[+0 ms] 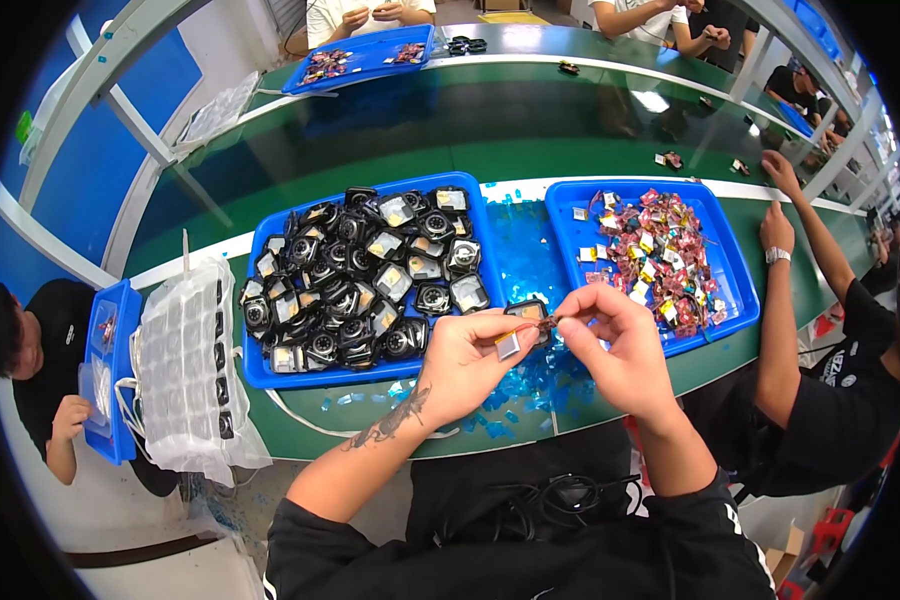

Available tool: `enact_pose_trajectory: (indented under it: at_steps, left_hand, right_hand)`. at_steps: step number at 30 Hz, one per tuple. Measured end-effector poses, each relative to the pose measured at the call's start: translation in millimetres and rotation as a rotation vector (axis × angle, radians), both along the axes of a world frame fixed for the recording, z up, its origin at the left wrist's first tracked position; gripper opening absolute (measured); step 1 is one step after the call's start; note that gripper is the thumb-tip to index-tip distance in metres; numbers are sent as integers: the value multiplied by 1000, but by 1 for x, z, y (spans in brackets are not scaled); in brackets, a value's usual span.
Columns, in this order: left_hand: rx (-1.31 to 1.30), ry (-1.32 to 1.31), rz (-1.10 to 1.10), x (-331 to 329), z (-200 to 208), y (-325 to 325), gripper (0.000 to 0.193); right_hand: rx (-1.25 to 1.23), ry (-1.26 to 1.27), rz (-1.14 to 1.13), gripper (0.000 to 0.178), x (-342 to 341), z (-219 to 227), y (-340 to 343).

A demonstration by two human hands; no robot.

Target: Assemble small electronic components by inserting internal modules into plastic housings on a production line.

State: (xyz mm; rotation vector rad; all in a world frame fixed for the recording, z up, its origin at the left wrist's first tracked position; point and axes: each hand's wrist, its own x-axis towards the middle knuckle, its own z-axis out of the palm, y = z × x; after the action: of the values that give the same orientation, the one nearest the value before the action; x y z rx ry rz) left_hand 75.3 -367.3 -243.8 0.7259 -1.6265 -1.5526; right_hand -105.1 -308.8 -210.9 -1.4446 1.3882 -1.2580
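My left hand (467, 362) is closed, with a small silver pouch battery (508, 346) with a yellow edge held at its fingertips. Thin reddish wires run from the battery toward my right hand (618, 345). The right thumb and forefinger are pinched together at the wires' far end, on something small and dark that I cannot make out. Just beyond the fingers, a black square watch case (526, 309) shows in part, and the hands hide the rest of it. Both hands are above the near edge of the green bench, between two blue trays.
The left blue tray (368, 380) is heaped with black watch cases (350, 275). In the right blue tray (740, 300) lie many small batteries with reddish circuit pieces (660, 250). Bits of blue film (520, 240) litter the bench. Clear plastic trays (185, 360) stand left. Co-workers sit around.
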Motion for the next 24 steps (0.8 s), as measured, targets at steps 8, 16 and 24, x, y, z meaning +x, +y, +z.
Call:
enact_pose_trajectory:
  at_steps: [8, 16, 24]
  left_hand:
    - [162, 182, 16, -1, -3, 3, 31]
    - [204, 235, -8, -2, -5, 2, 34]
    - [236, 261, -56, -4, 7, 1, 53]
  right_hand:
    - [-130, -64, -163, 18, 18, -10, -6]
    - [-353, 53, -255, 15, 21, -25, -7]
    - [-435, 67, -327, 14, 26, -34, -9]
